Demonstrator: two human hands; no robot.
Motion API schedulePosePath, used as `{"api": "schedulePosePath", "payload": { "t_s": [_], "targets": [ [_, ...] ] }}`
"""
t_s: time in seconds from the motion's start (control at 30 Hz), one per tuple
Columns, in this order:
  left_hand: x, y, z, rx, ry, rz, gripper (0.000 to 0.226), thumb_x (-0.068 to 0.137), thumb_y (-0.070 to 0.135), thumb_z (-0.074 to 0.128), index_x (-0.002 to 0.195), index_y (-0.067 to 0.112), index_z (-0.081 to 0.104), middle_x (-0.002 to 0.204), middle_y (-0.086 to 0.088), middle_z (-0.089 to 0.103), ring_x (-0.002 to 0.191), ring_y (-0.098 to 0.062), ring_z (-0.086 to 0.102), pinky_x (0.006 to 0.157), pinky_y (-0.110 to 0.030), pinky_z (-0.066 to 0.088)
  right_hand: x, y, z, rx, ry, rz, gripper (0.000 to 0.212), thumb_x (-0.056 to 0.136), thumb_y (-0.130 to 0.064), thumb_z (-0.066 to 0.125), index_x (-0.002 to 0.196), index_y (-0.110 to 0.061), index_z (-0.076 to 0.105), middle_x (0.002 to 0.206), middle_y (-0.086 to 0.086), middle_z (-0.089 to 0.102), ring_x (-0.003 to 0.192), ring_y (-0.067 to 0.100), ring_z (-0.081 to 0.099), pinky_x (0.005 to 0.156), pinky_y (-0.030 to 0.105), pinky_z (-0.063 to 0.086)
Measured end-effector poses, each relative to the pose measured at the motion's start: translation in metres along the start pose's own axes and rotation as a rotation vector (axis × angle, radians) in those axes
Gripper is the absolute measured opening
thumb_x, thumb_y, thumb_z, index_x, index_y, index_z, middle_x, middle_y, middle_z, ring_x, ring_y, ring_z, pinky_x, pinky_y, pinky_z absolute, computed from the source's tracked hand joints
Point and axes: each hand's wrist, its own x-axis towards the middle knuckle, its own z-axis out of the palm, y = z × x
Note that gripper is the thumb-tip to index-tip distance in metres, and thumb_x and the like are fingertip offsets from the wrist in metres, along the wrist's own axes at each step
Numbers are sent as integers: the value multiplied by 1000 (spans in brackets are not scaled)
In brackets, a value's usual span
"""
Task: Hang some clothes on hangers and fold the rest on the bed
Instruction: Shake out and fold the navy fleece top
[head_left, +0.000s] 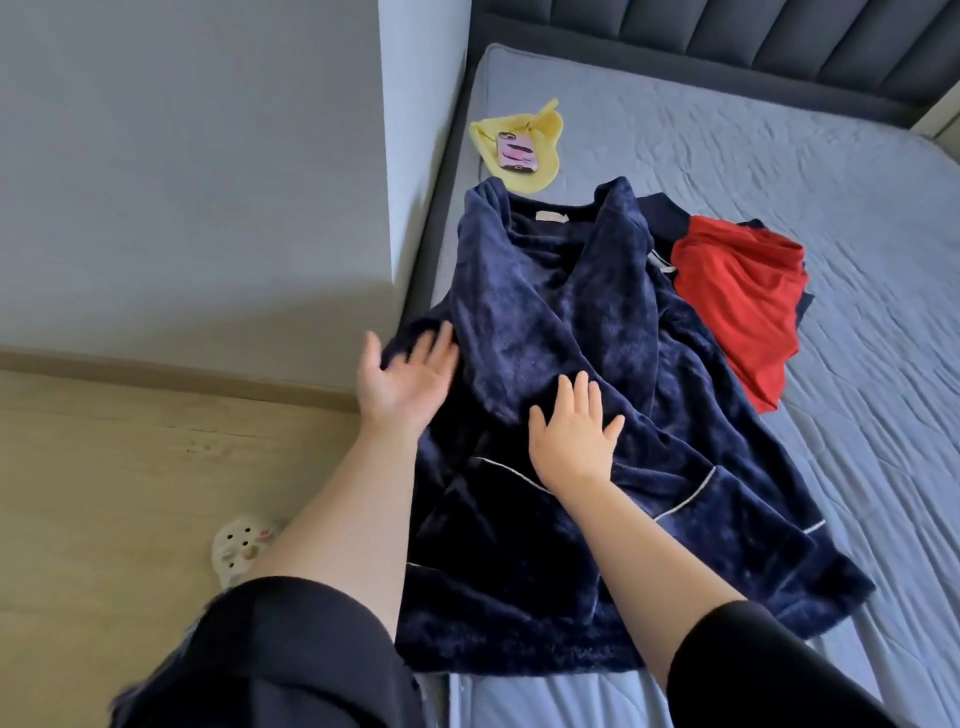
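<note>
Head view: your right hand (571, 434) lies palm down on the middle of the navy fleece top (597, 322), with its fingers straight and spread and nothing gripped. Your left hand (402, 374) is likewise open, fingers straight and apart, at the top's left sleeve. It is motion-blurred, so you cannot tell whether it presses the fabric or only skims it.

The top lies spread on the bed (779, 156), close to the left edge of the mattress, with its collar toward the headboard (727, 47) and its hem at the near edge. White piping (691, 506) crosses the lower front. A beige neck label (553, 215) sits inside the collar, and any print on it is too small to read.

Just right of the top, a red garment (737, 296) lies crumpled over a second navy garment (662, 208). Beyond the collar, a phone (517, 151) in a pink case with dark streaks rests on a yellow cloth (540, 124). No lettering can be made out on the case. A white slipper (241, 545) stands on the wooden floor (104, 467).
</note>
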Motion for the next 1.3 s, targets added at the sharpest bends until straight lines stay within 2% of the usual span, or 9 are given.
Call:
{"api": "schedulePosePath", "payload": {
  "t_s": [0.1, 0.3, 0.43, 0.57, 0.7, 0.9, 1.03, 1.13, 1.3],
  "targets": [
    [1, 40, 7, -287, 119, 230, 71, 95, 39, 53, 150, 11, 17, 151, -14, 31, 116, -42, 56, 97, -50, 46, -1, 7, 4, 65, 29, 76, 62, 100, -42, 31, 153, -17, 12, 162, 1, 0, 148, 16, -4, 116, 56, 1],
    [-12, 39, -9, 109, 273, 157, 36, 104, 29, 33, 131, 8, 44, 122, -18, 59, 113, -33, 60, 90, -44, 50, -3, -2, 4, -48, -58, 43, 64, 99, -41, 30, 153, -15, 8, 161, 6, -3, 148, 21, -6, 115, 58, 1],
    [-20, -8, -2, 955, 412, -43, 29, 99, 19, 38, 91, -2, 57, 77, -14, 64, 65, -26, 67, 53, -33, 54, -13, -9, 6, -88, 95, -133, 62, 98, -34, 35, 153, -19, 10, 161, 7, 0, 148, 23, -4, 115, 56, -1],
    [-33, -15, -36, 1868, 571, 398, 26, 88, 7, 45, 108, 3, 62, 106, -12, 61, 86, -25, 56, 67, -31, 42, -18, -1, 16, -198, -89, -145, 57, 100, -38, 21, 153, -29, 2, 162, 2, -1, 148, 19, -5, 116, 56, -1],
    [-40, 8, -58, 1918, 642, 410, 41, 96, 21, 45, 134, 6, 46, 132, -18, 51, 118, -36, 49, 95, -39, 38, -15, -2, 17, -190, -105, -129, 57, 100, -38, 19, 153, -28, 0, 162, 2, -1, 148, 19, -5, 116, 55, -1],
    [-64, 36, -78, 2096, 332, 154, 26, 90, 43, 53, 100, 19, 57, 96, 4, 62, 90, -23, 58, 73, -32, 43, -19, -3, 19, -215, -97, -150, 58, 100, -38, 17, 153, -25, -2, 161, 6, -2, 148, 23, -4, 116, 55, 0],
    [-74, 56, -85, 1825, 620, 205, 8, 90, 21, 57, 92, 14, 53, 102, -11, 62, 88, -28, 56, 77, -31, 42, -22, -3, 9, -158, -102, -178, 56, 101, -37, 20, 154, -24, 3, 161, 6, -1, 148, 22, -4, 117, 55, 0],
    [-84, 51, -86, 2133, 797, 278, 31, 89, 8, 49, 119, 10, 53, 119, -15, 60, 100, -35, 56, 77, -34, 40, -30, -1, 0, -86, -28, -183, 58, 101, -37, 25, 154, -20, 7, 161, 7, -2, 148, 22, -5, 117, 54, -1],
    [-90, 5, -56, 2490, 23, 868, 41, 97, 19, 46, 137, 12, 45, 131, -9, 52, 119, -30, 45, 95, -39, 37, -54, 20, -10, -179, 54, -228, 59, 99, -35, 32, 153, -18, 12, 161, 8, 3, 148, 23, -3, 115, 57, 1]
  ]
}}
